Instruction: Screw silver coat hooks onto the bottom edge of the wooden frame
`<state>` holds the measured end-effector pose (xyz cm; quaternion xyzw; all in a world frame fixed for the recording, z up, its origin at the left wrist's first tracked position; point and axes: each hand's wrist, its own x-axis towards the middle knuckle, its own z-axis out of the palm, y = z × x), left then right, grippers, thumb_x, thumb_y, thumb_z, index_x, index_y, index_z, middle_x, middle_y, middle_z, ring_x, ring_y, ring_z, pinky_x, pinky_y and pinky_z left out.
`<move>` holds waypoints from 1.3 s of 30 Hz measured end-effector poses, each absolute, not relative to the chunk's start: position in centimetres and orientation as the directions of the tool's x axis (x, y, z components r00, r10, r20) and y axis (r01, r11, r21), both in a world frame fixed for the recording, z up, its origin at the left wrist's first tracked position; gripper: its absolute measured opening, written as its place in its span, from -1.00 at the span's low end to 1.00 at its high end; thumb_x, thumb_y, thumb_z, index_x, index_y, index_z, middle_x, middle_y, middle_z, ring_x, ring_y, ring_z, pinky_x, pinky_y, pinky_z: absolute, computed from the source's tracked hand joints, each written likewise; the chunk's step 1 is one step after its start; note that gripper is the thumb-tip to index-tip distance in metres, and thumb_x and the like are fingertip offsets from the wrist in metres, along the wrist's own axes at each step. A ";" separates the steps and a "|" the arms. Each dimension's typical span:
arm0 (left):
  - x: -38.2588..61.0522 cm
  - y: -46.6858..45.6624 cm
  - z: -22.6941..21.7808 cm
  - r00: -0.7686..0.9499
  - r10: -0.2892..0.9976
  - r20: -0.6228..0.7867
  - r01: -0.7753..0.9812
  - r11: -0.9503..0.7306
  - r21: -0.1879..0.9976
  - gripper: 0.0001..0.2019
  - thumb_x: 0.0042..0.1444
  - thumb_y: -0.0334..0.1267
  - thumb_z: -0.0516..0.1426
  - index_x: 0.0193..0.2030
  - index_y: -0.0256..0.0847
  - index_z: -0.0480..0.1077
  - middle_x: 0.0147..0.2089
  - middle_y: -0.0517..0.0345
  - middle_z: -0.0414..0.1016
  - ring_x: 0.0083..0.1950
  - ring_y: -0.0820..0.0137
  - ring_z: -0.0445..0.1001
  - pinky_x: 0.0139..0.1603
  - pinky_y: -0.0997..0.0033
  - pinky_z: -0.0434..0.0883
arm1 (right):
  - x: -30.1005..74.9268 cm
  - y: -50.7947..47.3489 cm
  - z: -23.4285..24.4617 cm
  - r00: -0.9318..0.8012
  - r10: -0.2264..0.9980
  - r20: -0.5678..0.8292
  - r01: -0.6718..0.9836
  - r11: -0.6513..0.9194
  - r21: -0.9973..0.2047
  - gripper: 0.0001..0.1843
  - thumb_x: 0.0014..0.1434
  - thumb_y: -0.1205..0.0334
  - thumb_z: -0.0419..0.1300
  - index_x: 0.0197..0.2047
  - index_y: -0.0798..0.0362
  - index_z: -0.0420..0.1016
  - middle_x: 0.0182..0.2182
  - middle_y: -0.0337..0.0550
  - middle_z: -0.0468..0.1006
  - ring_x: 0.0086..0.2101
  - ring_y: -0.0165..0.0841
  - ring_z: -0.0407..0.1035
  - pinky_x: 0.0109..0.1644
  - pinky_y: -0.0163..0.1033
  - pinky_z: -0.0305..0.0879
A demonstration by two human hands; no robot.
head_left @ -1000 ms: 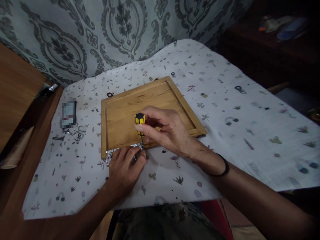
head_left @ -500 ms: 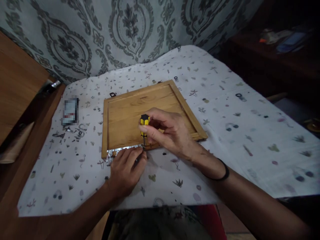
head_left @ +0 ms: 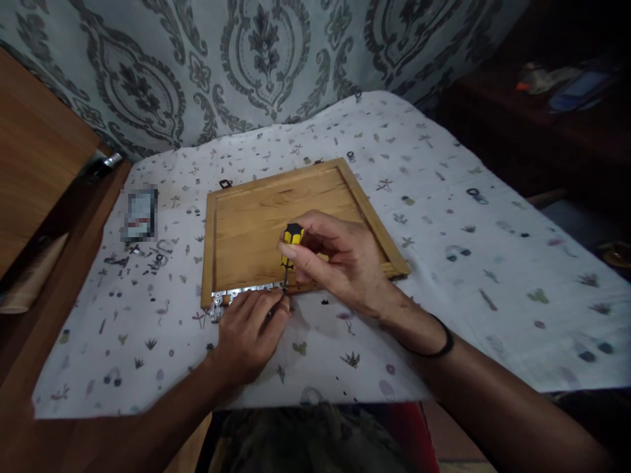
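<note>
- A person works at a table spread with a white cloth [head_left: 444,295], printed with small plants, flamingos and other little figures.
- At the middle lies a wooden board [head_left: 276,217], flat on the cloth and set at a slight slant, with a raised frame around a sunken panel.
- Along the board's near edge, toward its left end, runs a shiny metal strip [head_left: 236,291] with small looped parts hanging over the near side.
- The right hand [head_left: 338,256] is closed around a yellow and black screwdriver [head_left: 292,236], its handle between thumb and fingers, its shaft pointing down to the strip's right end. A dark band [head_left: 445,338] circles the right wrist.
- The left hand [head_left: 252,335] lies over the strip, fingers bent, fingertips just beside the screwdriver's tip; whether they pinch the strip cannot be told.
- At the left of the cloth lies a flat, dark-edged block [head_left: 140,215]; its face is blurred into squares with a reddish band, so any writing there is unreadable.
- Just near of that block are small metal pieces [head_left: 158,255], loosely scattered.
- On the far side hangs a grey curtain [head_left: 266,52] with large leafy medallions.
- At the far right, in shadow, sits a bluish object [head_left: 582,90], too dim for any label to be read.
</note>
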<state>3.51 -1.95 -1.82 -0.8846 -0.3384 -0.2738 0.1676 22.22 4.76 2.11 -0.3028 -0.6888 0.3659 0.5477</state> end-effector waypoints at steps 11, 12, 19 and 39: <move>3.5 -2.0 -1.9 0.619 0.504 0.603 0.691 -0.715 -0.112 -0.94 0.28 -0.50 0.21 -0.14 -0.35 0.48 -0.19 -0.04 0.62 -0.22 0.24 0.57 -0.18 0.23 0.46 | 22.2 4.2 2.5 -0.160 0.828 0.538 0.034 0.549 -0.835 -0.80 0.31 0.16 0.33 -0.31 0.04 0.45 -0.50 -0.33 0.36 -0.52 -0.49 0.26 -0.46 -0.33 0.19; 3.5 -2.0 -1.9 0.618 0.502 0.604 0.690 -0.715 -0.112 -0.94 0.28 -0.50 0.21 -0.13 -0.35 0.48 -0.19 -0.04 0.62 -0.22 0.24 0.57 -0.17 0.23 0.46 | 22.2 4.2 2.5 -0.166 0.825 0.539 0.033 0.551 -0.834 -0.79 0.31 0.16 0.33 -0.32 0.04 0.44 -0.50 -0.33 0.36 -0.52 -0.49 0.26 -0.45 -0.33 0.20; 3.5 -2.0 -2.1 0.624 0.505 0.596 0.691 -0.713 -0.118 -0.94 0.31 -0.48 0.18 -0.12 -0.34 0.48 -0.18 -0.04 0.62 -0.21 0.23 0.57 -0.17 0.23 0.46 | 22.2 4.3 2.5 -0.174 0.833 0.525 0.031 0.537 -0.843 -0.76 0.30 0.12 0.34 -0.32 0.03 0.44 -0.50 -0.33 0.37 -0.51 -0.49 0.26 -0.46 -0.35 0.19; 3.6 -2.1 -2.3 0.599 0.529 0.602 0.707 -0.702 -0.087 -0.88 0.24 -0.51 0.25 -0.12 -0.30 0.47 -0.19 0.00 0.60 -0.20 0.22 0.56 -0.17 0.23 0.44 | 22.5 4.0 2.8 -0.307 0.831 0.464 -0.112 0.452 -0.885 -0.81 0.31 0.21 0.33 -0.27 0.04 0.41 -0.47 -0.36 0.35 -0.49 -0.52 0.25 -0.47 -0.41 0.26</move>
